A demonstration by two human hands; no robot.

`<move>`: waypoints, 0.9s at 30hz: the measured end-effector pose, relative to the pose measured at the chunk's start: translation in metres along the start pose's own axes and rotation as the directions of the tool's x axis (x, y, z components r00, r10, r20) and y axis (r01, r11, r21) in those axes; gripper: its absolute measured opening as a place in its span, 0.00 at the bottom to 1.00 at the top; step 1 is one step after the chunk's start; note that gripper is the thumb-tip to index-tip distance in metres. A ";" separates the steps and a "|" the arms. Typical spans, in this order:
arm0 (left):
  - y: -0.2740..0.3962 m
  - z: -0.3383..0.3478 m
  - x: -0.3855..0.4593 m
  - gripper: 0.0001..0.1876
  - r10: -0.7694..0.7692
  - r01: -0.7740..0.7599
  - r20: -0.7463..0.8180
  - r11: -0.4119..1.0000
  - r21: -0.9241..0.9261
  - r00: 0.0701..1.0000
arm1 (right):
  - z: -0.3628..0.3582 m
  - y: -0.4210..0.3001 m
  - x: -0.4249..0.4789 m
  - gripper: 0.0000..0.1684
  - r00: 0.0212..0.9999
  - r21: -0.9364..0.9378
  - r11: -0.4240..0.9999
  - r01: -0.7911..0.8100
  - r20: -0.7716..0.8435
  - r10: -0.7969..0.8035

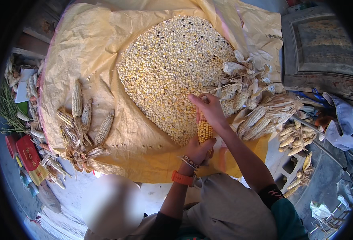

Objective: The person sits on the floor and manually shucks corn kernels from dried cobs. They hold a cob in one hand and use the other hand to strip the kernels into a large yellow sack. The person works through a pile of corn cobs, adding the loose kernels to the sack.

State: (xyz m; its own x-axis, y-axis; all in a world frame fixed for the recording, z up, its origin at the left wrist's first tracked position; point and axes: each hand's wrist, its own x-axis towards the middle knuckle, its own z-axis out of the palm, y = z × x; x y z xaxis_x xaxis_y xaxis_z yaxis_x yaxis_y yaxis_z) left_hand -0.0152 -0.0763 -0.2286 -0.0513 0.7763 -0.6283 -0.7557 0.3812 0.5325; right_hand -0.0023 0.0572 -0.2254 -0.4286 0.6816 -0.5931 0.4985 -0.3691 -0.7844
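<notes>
A yellow corn cob (205, 131) is between my two hands, above the near edge of a wide heap of loose corn kernels (170, 66). My left hand (197, 150), with an orange watch (183, 178) on its wrist, grips the cob's lower end. My right hand (211, 110) is closed around the upper part, its thumb pointing up and left. Its fingers hide much of that end. Pale kernels mixed with yellow and a few dark ones make up the heap, which rests on a tan woven plastic sheet (83, 51).
Husked corn cobs (104, 127) lie on the sheet's left. Dry husks (245, 78) and more cobs (256, 123) border the heap's right. Farther right are a cinder block (285, 172), a cob pile (295, 138) and a wooden panel (329, 45). A red box (28, 153) stands left.
</notes>
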 end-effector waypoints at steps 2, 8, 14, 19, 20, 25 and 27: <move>-0.003 0.001 0.000 0.08 0.020 -0.019 -0.032 1.000 0.023 0.999 | 0.001 -0.002 -0.001 0.26 1.000 -0.013 1.000 -0.024 0.005 0.024; -0.009 0.003 0.003 0.08 0.050 -0.017 -0.143 0.975 0.223 0.988 | 0.001 0.005 0.006 0.27 0.997 -0.027 0.997 -0.069 0.040 0.070; -0.003 -0.001 0.002 0.10 -0.020 0.049 -0.119 0.967 0.249 0.993 | -0.013 0.014 0.013 0.37 0.938 0.333 0.879 -0.341 0.181 0.296; -0.013 -0.020 0.003 0.11 -0.043 0.102 0.180 0.935 -0.338 0.983 | -0.012 0.010 0.001 0.38 0.906 0.540 0.739 -0.403 0.350 0.238; -0.015 -0.022 0.003 0.11 -0.033 0.124 0.228 0.910 -0.397 0.973 | -0.009 0.012 -0.003 0.33 0.910 0.516 0.760 -0.395 0.332 0.248; -0.010 -0.016 0.001 0.14 -0.056 0.099 0.191 0.969 -0.224 0.980 | -0.002 0.007 -0.013 0.24 0.948 0.452 0.835 -0.314 0.204 0.246; -0.002 -0.012 0.001 0.15 -0.008 0.006 0.090 1.000 0.029 0.996 | -0.003 0.008 -0.012 0.22 0.964 0.353 0.898 -0.263 0.127 0.233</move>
State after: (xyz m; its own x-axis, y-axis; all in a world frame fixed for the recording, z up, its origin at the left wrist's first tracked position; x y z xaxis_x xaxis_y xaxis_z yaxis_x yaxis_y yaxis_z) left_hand -0.0213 -0.0821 -0.2376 0.0139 0.8149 -0.5794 -0.7366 0.4002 0.5452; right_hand 0.0091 0.0480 -0.2237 -0.3932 0.4910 -0.7773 0.2941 -0.7339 -0.6123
